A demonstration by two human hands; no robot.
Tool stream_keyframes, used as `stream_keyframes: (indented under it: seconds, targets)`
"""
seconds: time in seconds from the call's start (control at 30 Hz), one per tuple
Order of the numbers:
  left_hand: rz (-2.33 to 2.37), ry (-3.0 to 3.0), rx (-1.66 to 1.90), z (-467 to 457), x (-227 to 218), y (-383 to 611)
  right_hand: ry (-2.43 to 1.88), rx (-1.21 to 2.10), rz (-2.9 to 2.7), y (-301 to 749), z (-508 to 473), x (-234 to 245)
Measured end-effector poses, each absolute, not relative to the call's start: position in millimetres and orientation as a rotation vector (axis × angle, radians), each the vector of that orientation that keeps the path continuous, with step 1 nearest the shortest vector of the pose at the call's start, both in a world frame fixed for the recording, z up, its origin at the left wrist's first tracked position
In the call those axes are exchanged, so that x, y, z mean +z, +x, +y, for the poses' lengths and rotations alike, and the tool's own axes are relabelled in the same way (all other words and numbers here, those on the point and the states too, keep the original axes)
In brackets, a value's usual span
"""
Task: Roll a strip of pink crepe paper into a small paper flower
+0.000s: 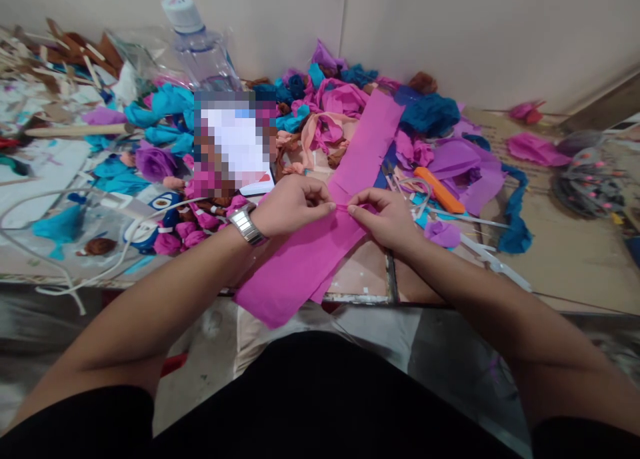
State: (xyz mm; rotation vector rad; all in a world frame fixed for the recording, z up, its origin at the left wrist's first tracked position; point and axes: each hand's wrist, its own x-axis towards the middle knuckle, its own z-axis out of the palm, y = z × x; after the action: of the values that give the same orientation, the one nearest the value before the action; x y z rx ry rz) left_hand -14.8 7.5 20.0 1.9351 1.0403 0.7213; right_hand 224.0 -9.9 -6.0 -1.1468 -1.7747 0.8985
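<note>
A long strip of magenta crepe paper [320, 245] runs diagonally across the table, its near end hanging over the table's front edge. My left hand [293, 205], with a metal watch on the wrist, pinches the strip near its middle. My right hand [383, 215] pinches the same fold from the other side. The fingertips of both hands nearly meet on the paper.
Crepe paper flowers and scraps in purple, teal, pink and blue [345, 105] are piled behind the strip. An orange-handled cutter [440, 189] lies to the right. A plastic water bottle [200, 45] stands at the back. A white cable [75, 245] loops at the left.
</note>
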Motion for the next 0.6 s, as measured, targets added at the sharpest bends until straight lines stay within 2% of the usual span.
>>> stream_keyframes:
  seconds: [0.33,0.6]
  targets:
    - [1.163,2.101,0.735,11.1,21.5,-20.7,-1.153,0.922,-1.739,223.3,-9.4,-5.2]
    - [0.967,1.915,0.604,4.3,9.5,-8.5,-1.135,0.837,-1.814,223.7,-9.7,-11.6]
